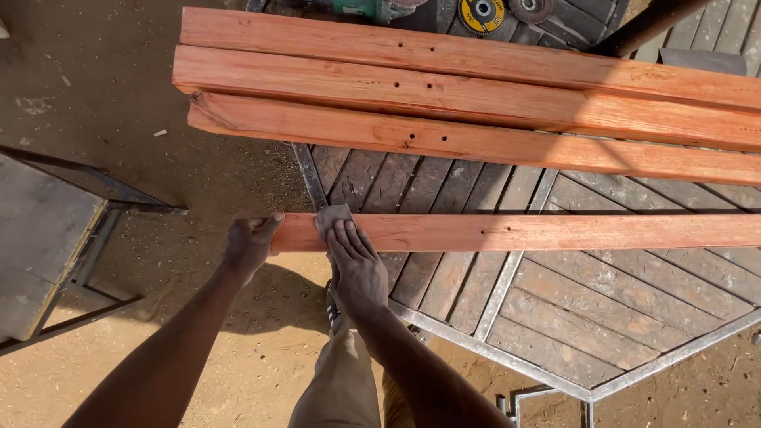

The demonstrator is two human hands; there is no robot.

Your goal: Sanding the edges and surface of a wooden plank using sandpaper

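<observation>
Sandy ground under a slatted wooden counter [571, 317]. On its near side lies a reddish plank [515, 232]; the left hand [250, 244] grips its end, the right hand [355, 265] presses sandpaper [333, 215] flat on it.

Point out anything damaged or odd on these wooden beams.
The third beam has a split, splintered left end, unlike the squarer ends above it. Small dark holes dot the stacked beams. The left hand grips the front beam at its end; the right hand presses a pad on it.
</observation>
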